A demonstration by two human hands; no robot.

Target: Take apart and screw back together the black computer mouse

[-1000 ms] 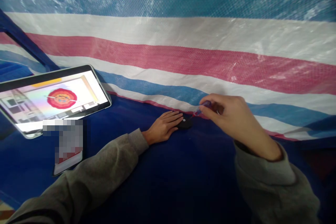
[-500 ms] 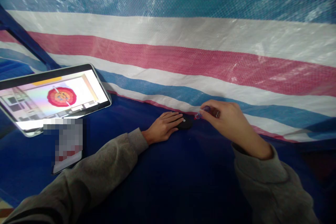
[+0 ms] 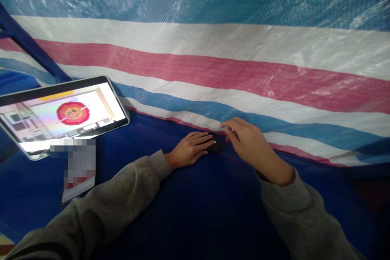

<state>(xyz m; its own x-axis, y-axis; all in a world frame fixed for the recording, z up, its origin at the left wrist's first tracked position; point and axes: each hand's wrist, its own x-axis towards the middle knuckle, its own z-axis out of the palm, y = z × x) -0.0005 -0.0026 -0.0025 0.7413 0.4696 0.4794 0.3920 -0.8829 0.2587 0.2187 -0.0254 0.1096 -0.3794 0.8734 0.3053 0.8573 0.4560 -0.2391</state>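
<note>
My left hand [image 3: 192, 148] lies flat with fingers stretched out, the fingertips resting on a round black disc [image 3: 217, 145] that has a small pale spot. The disc lies on the blue tabletop, partly covered by those fingers. Just right of the disc, my right hand [image 3: 246, 140] is held with its fingers curled and the thumb beneath the forefinger. A tiny pinkish-red bit [image 3: 226, 139] shows below the thumb tip. What the curled fingers hold is mostly hidden behind the thumb.
A tablet [image 3: 117, 124] stands tilted at the left, its bright screen showing a red and orange round picture. In front of it is a phone-like device [image 3: 81, 189], largely pixelated. Striped plastic sheeting [image 3: 195, 67] hangs along the back edge of the blue tabletop [image 3: 210, 207].
My right hand has shifted left, closer to the disc, and turned. The small translucent purple piece seen between its thumb and forefinger is now hidden. The left hand stays in place.
</note>
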